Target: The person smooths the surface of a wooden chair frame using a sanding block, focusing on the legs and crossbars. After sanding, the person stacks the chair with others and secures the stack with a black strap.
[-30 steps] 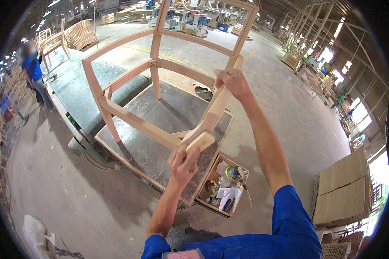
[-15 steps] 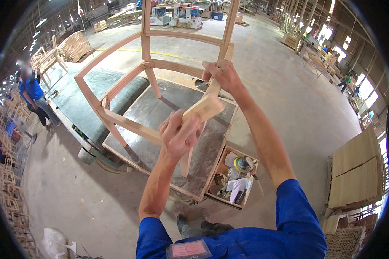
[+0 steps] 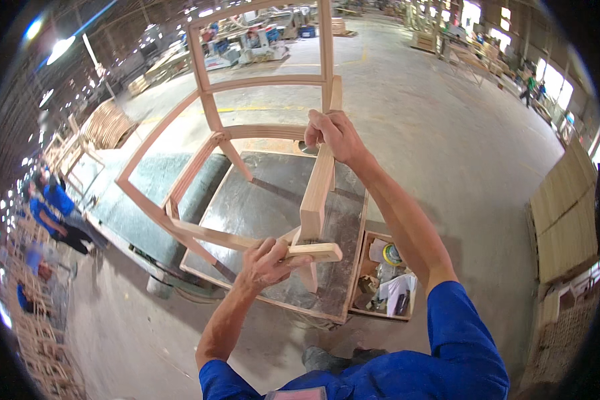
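Note:
A bare wooden chair frame (image 3: 207, 143) stands on a grey-topped work table (image 3: 260, 200). My right hand (image 3: 333, 137) grips the upper part of its near right rail (image 3: 317, 193). My left hand (image 3: 267, 263) is closed on a small flat wooden block (image 3: 313, 252), pressed against the frame's near corner where the front rail meets that rail. Both blue-sleeved arms reach forward from the lower edge.
A wooden tray (image 3: 380, 280) of papers, a tape roll and small items hangs at the table's right side. Stacked boards (image 3: 567, 213) stand to the right. A person in blue (image 3: 57, 213) stands at left beside stacked chair frames (image 3: 107, 123). Concrete floor lies beyond.
The view has closed in on the chair frame. My left hand has shifted with the block down to the near corner. My right hand has kept its hold on the rail.

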A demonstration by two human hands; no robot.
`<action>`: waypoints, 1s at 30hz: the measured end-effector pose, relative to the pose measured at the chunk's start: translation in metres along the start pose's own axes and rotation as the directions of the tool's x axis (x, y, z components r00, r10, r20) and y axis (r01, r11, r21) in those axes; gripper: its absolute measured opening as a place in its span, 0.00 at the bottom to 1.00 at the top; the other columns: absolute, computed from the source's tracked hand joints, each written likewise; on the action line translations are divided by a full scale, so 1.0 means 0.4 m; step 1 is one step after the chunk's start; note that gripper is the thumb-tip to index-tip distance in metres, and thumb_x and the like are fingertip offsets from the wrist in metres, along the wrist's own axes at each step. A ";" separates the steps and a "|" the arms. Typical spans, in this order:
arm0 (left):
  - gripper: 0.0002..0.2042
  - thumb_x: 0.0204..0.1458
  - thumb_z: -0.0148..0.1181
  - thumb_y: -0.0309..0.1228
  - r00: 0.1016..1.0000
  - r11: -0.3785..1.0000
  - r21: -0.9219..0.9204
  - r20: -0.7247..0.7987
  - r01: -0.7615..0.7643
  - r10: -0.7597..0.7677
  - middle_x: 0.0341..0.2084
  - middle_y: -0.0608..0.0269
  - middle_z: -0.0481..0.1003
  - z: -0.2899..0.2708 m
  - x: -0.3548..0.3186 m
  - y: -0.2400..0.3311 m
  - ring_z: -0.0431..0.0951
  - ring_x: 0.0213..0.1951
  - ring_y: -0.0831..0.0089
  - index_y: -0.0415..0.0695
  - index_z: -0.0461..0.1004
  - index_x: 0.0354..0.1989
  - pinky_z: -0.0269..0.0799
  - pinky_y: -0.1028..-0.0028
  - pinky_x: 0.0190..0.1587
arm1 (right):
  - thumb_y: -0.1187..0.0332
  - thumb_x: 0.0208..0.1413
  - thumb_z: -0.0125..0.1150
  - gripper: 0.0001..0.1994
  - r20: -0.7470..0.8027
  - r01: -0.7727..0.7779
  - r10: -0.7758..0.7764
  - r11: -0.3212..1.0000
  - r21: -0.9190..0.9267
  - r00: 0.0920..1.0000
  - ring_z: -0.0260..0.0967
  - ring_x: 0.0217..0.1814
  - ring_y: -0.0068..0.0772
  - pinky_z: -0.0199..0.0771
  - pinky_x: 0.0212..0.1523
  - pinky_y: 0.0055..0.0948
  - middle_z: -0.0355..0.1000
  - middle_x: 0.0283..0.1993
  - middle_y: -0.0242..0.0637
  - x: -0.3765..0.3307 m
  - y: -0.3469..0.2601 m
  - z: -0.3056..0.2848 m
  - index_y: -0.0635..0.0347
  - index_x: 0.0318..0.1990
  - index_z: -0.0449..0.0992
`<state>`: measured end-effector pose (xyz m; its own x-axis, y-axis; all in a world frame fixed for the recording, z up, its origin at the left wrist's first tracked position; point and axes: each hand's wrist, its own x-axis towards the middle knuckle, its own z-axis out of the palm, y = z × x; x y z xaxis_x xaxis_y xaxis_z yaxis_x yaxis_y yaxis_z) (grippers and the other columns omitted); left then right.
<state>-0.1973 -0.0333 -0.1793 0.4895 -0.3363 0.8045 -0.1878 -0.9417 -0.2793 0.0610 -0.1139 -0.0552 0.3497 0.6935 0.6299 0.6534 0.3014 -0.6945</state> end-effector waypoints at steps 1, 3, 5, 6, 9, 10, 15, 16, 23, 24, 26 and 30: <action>0.30 0.36 0.69 0.32 0.998 0.999 0.030 0.058 -0.029 0.027 0.29 0.69 0.66 -0.020 -0.002 -0.003 0.70 0.25 0.74 0.73 0.75 0.53 0.69 0.73 0.23 | 0.54 0.65 0.40 0.30 -0.008 -0.033 0.033 0.999 0.036 0.999 0.72 0.23 0.37 0.72 0.33 0.33 0.73 0.17 0.41 -0.018 0.014 0.009 0.65 0.17 0.76; 0.22 0.46 0.66 0.34 0.984 0.959 -0.263 0.167 0.104 -0.061 0.26 0.66 0.68 -0.082 0.160 -0.068 0.71 0.22 0.70 0.65 0.78 0.52 0.69 0.69 0.23 | 0.53 0.65 0.40 0.30 -0.040 -0.064 0.067 0.995 0.071 0.997 0.73 0.25 0.37 0.72 0.32 0.33 0.74 0.19 0.42 -0.021 0.031 -0.010 0.66 0.19 0.77; 0.15 0.51 0.63 0.36 0.912 0.832 -0.424 0.351 0.358 -0.213 0.25 0.60 0.72 -0.164 0.279 -0.107 0.71 0.20 0.66 0.55 0.80 0.48 0.68 0.68 0.23 | 0.53 0.66 0.38 0.30 0.023 -0.085 0.083 0.989 0.120 0.996 0.74 0.32 0.39 0.71 0.41 0.34 0.76 0.24 0.42 0.002 0.033 0.004 0.65 0.21 0.78; 0.17 0.51 0.64 0.35 0.887 0.835 -0.424 0.437 0.350 -0.150 0.24 0.61 0.71 -0.185 0.293 -0.126 0.71 0.20 0.64 0.57 0.78 0.51 0.68 0.67 0.23 | 0.52 0.66 0.36 0.30 0.065 -0.099 0.090 0.984 0.147 0.994 0.74 0.35 0.40 0.71 0.45 0.34 0.77 0.26 0.43 0.013 0.038 0.017 0.64 0.22 0.78; 0.21 0.50 0.64 0.31 0.826 0.832 -0.462 0.563 0.306 0.009 0.22 0.60 0.71 -0.153 0.361 -0.176 0.72 0.22 0.58 0.60 0.76 0.55 0.68 0.65 0.25 | 0.52 0.67 0.32 0.32 -0.125 0.018 -0.025 0.999 -0.051 0.992 0.71 0.44 0.42 0.58 0.60 0.36 0.77 0.30 0.43 0.052 0.127 -0.054 0.64 0.25 0.78; 0.21 0.50 0.64 0.30 0.803 0.838 -0.428 0.595 0.339 -0.021 0.23 0.59 0.72 -0.106 0.375 -0.205 0.73 0.22 0.57 0.59 0.76 0.55 0.67 0.64 0.26 | 0.52 0.67 0.30 0.32 -0.153 0.032 -0.038 0.999 -0.040 0.987 0.70 0.47 0.42 0.53 0.64 0.36 0.77 0.30 0.43 0.060 0.145 -0.060 0.65 0.26 0.78; 0.23 0.51 0.60 0.27 0.782 0.765 -0.514 0.623 0.388 0.022 0.26 0.55 0.76 -0.037 0.376 -0.257 0.75 0.25 0.57 0.61 0.75 0.57 0.70 0.61 0.29 | 0.54 0.69 0.26 0.31 -0.164 0.140 -0.133 0.990 0.034 0.977 0.70 0.45 0.39 0.56 0.65 0.40 0.75 0.28 0.41 0.060 0.200 -0.040 0.64 0.26 0.74; 0.23 0.52 0.60 0.27 0.658 0.805 -0.464 0.743 0.371 0.125 0.27 0.55 0.76 -0.089 0.384 -0.228 0.76 0.27 0.58 0.63 0.75 0.57 0.72 0.61 0.31 | 0.55 0.70 0.26 0.30 -0.171 0.155 -0.159 0.987 -0.039 0.972 0.71 0.43 0.39 0.57 0.64 0.40 0.75 0.27 0.40 0.032 0.222 -0.069 0.64 0.26 0.72; 0.22 0.52 0.63 0.37 0.760 0.841 -0.475 0.638 0.261 0.125 0.19 0.62 0.71 -0.011 0.421 -0.320 0.73 0.21 0.68 0.60 0.74 0.59 0.71 0.67 0.29 | 0.60 0.65 0.31 0.23 -0.255 0.227 -0.204 0.972 0.065 0.945 0.68 0.40 0.38 0.59 0.58 0.38 0.74 0.24 0.40 0.080 0.181 0.002 0.62 0.22 0.68; 0.22 0.52 0.63 0.38 0.759 0.836 -0.490 0.634 0.247 0.147 0.19 0.62 0.71 -0.018 0.403 -0.318 0.72 0.21 0.69 0.59 0.75 0.58 0.71 0.68 0.28 | 0.61 0.65 0.31 0.23 -0.256 0.230 -0.206 0.971 0.069 0.945 0.68 0.40 0.38 0.60 0.58 0.38 0.74 0.24 0.39 0.075 0.188 0.001 0.62 0.23 0.67; 0.20 0.53 0.63 0.39 0.751 0.783 -0.590 0.604 0.199 0.264 0.18 0.61 0.70 -0.064 0.384 -0.251 0.71 0.20 0.70 0.57 0.76 0.56 0.70 0.69 0.28 | 0.62 0.65 0.30 0.22 -0.275 0.203 -0.191 0.979 0.015 0.942 0.68 0.40 0.38 0.61 0.57 0.37 0.74 0.24 0.39 0.031 0.229 -0.066 0.62 0.24 0.68; 0.20 0.51 0.62 0.31 0.704 0.800 -0.507 0.693 0.321 0.157 0.19 0.62 0.71 -0.050 0.403 -0.283 0.72 0.21 0.68 0.58 0.77 0.55 0.70 0.65 0.25 | 0.63 0.65 0.29 0.23 -0.244 0.254 -0.248 0.967 -0.007 0.938 0.69 0.40 0.40 0.61 0.59 0.38 0.75 0.25 0.40 0.064 0.220 -0.029 0.63 0.25 0.70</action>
<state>-0.1143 0.0193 -0.0075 0.9052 -0.3943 0.1589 -0.4247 -0.8539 0.3007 0.1351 -0.0772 -0.0960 0.3290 0.4159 0.8478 0.7257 0.4631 -0.5088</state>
